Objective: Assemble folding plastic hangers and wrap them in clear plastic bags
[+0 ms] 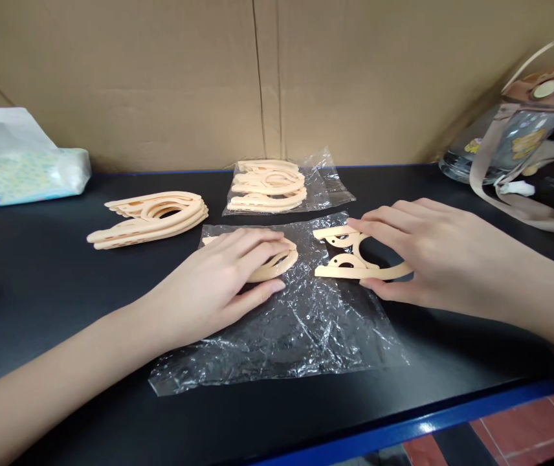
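My left hand [221, 278] lies on a peach plastic piece [277, 264] that rests on a clear plastic bag [306, 336], fingers curved over it. My right hand [422, 252] grips a second peach piece [349, 259] with curved cut-outs, thumb below and fingers above, at the bag's right upper part. A loose stack of the same peach pieces [153, 217] lies to the left. Another stack sits inside a clear bag [270, 184] at the back.
The table [39, 278] is black with a blue front edge [403, 430]. A cardboard wall [160, 77] stands behind. A pack of tissues [24, 171] lies far left. A clear bottle with a strap [514, 139] rests at the right.
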Motion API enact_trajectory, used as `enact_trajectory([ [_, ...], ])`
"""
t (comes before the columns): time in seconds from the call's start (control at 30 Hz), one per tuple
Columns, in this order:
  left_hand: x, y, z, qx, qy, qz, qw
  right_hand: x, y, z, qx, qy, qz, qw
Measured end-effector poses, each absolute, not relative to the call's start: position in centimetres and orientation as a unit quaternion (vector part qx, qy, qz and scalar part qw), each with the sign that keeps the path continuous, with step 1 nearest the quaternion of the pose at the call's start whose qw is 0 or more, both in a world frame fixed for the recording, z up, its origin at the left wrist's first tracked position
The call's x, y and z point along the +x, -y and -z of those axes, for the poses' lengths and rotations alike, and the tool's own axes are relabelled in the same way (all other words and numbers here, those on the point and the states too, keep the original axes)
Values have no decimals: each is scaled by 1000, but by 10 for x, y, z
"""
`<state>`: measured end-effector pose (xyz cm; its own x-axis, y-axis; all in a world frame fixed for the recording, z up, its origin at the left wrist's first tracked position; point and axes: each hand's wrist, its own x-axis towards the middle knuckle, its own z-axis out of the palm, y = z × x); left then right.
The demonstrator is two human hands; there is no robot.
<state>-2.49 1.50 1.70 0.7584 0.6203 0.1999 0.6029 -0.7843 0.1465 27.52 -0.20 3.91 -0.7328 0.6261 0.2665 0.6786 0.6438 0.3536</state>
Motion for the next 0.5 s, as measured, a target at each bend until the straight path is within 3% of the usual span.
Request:
enact_trajectory([
  [0.5,-20,-9,-11,964,-226,-139,7,270,3,-37,-346,918,185,65],
])
